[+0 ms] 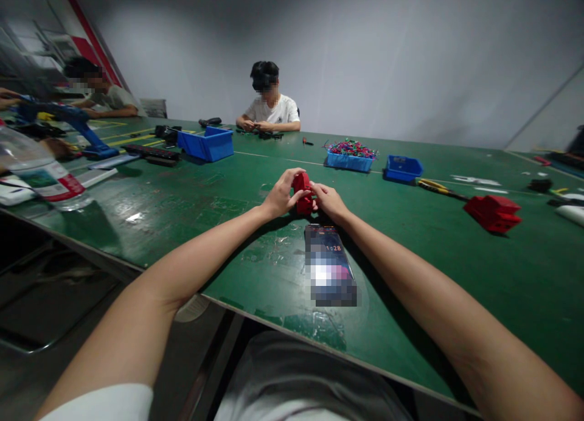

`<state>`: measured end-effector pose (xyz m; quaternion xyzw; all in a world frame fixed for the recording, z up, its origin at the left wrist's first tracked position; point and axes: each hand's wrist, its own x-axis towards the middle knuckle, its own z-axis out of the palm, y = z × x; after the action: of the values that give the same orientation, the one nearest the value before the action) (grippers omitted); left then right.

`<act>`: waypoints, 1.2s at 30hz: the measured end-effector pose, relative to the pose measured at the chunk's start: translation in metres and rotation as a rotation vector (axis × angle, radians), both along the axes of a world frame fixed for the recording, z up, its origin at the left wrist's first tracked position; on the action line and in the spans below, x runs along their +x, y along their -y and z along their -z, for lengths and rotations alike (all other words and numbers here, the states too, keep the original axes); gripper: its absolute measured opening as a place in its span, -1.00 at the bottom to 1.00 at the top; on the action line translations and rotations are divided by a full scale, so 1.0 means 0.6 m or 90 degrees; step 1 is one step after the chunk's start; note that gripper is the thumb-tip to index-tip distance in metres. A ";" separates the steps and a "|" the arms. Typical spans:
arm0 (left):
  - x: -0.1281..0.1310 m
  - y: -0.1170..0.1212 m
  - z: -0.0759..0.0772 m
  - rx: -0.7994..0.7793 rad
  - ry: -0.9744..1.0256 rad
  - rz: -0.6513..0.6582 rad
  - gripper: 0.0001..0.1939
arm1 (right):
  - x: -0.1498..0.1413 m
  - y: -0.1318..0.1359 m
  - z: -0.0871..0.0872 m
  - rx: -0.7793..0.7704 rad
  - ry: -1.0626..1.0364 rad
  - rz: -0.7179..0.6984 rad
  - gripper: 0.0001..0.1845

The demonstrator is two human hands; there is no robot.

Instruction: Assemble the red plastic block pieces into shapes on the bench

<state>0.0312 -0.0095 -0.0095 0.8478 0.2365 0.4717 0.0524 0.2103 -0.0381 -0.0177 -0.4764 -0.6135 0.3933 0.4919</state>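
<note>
Above the green table (255,269), a small upright red plastic part (303,197) is between my two hands. My left hand (279,197) grips it from the left, its fingers curled over the top and its thumb across the near face. From the right, the fingers of my right hand (330,203) are pinched against the part's edge; whether they hold a smaller piece there I cannot make out. Just below my hands lies a phone (329,244) with its screen lit.
Further right sit a cluster of red parts (493,213) and a yellow-handled tool (433,187). Ahead are a bin of colourful wires (349,160) and blue bins (403,168) (207,145). A plastic bottle (45,171) stands left. Across the table a person (276,109) works.
</note>
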 end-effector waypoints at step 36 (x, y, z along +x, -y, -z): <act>0.010 0.019 -0.005 -0.180 -0.075 -0.094 -0.32 | 0.014 -0.002 -0.024 -0.088 -0.479 0.049 -0.80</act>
<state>0.0369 -0.0208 -0.0064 0.8385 0.3649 0.3858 0.1220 0.2188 -0.0370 -0.0033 -0.3536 -0.3440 0.5627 0.6633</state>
